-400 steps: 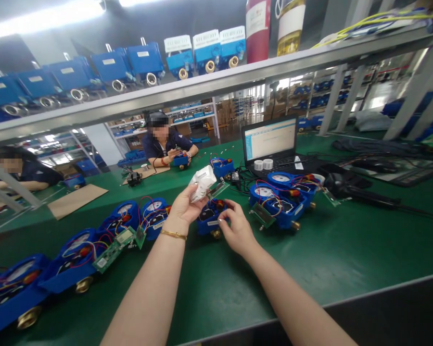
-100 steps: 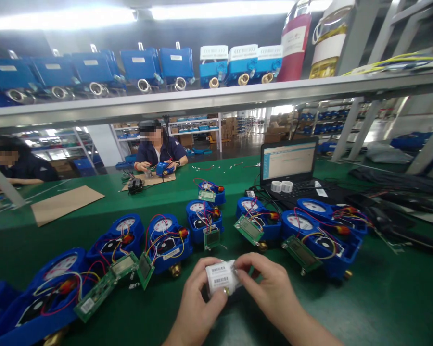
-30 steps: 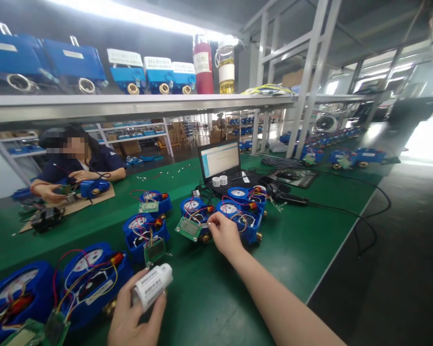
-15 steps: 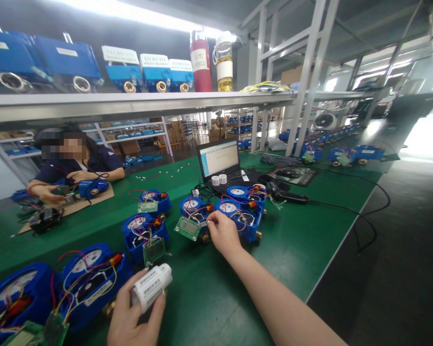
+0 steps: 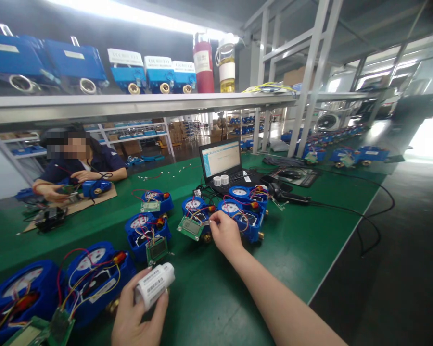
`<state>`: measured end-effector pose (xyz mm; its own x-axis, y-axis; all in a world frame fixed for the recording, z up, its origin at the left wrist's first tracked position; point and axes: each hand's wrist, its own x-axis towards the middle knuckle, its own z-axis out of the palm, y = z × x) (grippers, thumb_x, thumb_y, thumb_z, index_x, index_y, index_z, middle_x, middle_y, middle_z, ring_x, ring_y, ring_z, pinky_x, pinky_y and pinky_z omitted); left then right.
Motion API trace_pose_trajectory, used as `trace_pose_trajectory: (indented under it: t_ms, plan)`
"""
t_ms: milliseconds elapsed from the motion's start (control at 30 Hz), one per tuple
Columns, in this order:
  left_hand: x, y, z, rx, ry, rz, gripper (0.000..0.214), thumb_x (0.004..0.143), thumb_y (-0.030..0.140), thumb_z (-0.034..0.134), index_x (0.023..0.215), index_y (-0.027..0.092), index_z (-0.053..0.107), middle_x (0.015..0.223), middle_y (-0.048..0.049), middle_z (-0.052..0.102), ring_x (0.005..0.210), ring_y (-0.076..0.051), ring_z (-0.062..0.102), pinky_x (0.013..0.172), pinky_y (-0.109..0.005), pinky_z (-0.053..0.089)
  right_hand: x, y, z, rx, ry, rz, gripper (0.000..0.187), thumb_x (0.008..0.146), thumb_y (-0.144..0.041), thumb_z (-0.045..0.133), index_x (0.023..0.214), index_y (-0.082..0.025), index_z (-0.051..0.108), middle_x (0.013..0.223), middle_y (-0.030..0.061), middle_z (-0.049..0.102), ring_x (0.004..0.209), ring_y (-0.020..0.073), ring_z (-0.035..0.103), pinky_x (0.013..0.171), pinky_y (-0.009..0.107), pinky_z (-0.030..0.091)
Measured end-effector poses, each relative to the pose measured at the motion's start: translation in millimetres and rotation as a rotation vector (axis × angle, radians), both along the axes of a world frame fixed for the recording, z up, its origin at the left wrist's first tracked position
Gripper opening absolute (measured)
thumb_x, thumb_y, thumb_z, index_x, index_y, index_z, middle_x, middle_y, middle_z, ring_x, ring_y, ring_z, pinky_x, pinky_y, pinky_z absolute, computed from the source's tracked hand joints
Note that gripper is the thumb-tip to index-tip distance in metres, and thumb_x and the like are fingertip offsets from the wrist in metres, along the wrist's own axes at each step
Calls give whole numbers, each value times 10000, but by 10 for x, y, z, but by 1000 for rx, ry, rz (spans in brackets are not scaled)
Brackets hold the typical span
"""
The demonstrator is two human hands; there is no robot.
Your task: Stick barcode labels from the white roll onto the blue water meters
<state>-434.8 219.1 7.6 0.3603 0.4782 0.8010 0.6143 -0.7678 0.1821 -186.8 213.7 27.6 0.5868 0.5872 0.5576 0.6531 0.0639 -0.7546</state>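
Left hand: it is lifted over the near edge of the table, and the fingers are closed around a white module.
White module: it is held from below with the barcode label turned up, probably so that the label can be read.
Right hand: it is stretched to the middle of the table. The bent fingertips touch the wires of a blue meter. It is not possible to tell if they pinch anything.
Blue meter: it lies open in a row with other meters, between the near edge and the laptop. Its green board hangs out on wires, which seems to leave the inside free for the fingers.
Co-worker: this person sits at the far left edge, with both hands on another meter.
Hidden: the palm of the left hand covers the lower end of the module, and the right hand covers the place it touches.
Cut off: the nearest meters at the left corner.
Hard to make out: the label print and the laptop screen are too small to read.
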Motion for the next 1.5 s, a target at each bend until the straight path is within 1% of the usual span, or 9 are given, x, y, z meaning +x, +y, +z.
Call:
trace_pose_trajectory:
  t_ms: [400,467,533,667,833,967,1100,1233,1500]
  plan:
    - [-24,-2,10,-82,-63,-50,224,813,337,583,1010,249,640,1152,-45,564,994,-223,592,872,-340,490,-31,-42,9,-29,-2,1,116,790,-163,469,748,-189,574,739,15,627,711,171,584,674,265,404]
    - [-50,21,2,-249,-126,-77,247,778,379,618,989,259,662,1147,-39,593,1017,-240,598,895,-356,487,-48,-59,14,-33,-1,4,117,790,-163,466,745,-189,571,736,16,626,707,173,583,666,266,398]
    - [-35,37,8,-540,-225,-143,321,756,434,633,1017,250,667,1135,-47,627,1031,-256,606,901,-364,489,-59,-70,19,-31,0,11,121,792,-165,461,742,-188,569,736,20,625,703,176,581,660,270,391]
    - [256,22,120,-1087,-453,-384,533,706,476,679,1147,184,623,1068,-88,686,1043,-277,605,935,-381,464,-56,-68,16,-16,6,26,121,789,-160,458,733,-185,562,737,30,621,702,182,574,659,275,382]
    - [856,35,373,-1371,-797,-544,394,622,283,773,965,102,704,924,-109,728,906,-249,653,842,-321,511,-29,-43,-6,-5,9,40,116,785,-144,455,746,-182,557,758,37,616,730,186,572,683,278,388]
    - [1072,102,497,-1443,-1046,-528,205,698,92,676,901,99,706,891,-109,733,767,-187,676,662,-254,556,-11,-36,-2,-5,23,48,116,784,-121,456,751,-179,552,764,39,619,733,186,579,681,277,393]
    - [1058,178,570,-1403,-1197,-433,245,768,-20,554,920,121,683,859,-87,733,725,-165,684,611,-253,575,-3,-41,17,-6,40,57,111,781,-102,477,752,-179,551,769,33,617,744,178,580,690,266,397]
    - [989,234,669,-1372,-1348,-435,300,813,-36,473,952,150,663,856,-60,731,717,-160,691,558,-247,581,8,-37,26,-23,59,54,109,785,-94,493,757,-178,558,785,31,624,744,171,583,687,259,399]
    - [950,209,658,-1373,-1338,-466,304,821,-46,461,975,140,645,886,-67,729,751,-171,695,576,-268,596,-1,-44,13,-29,10,36,109,793,-88,496,771,-177,557,783,28,618,738,169,585,679,258,397]
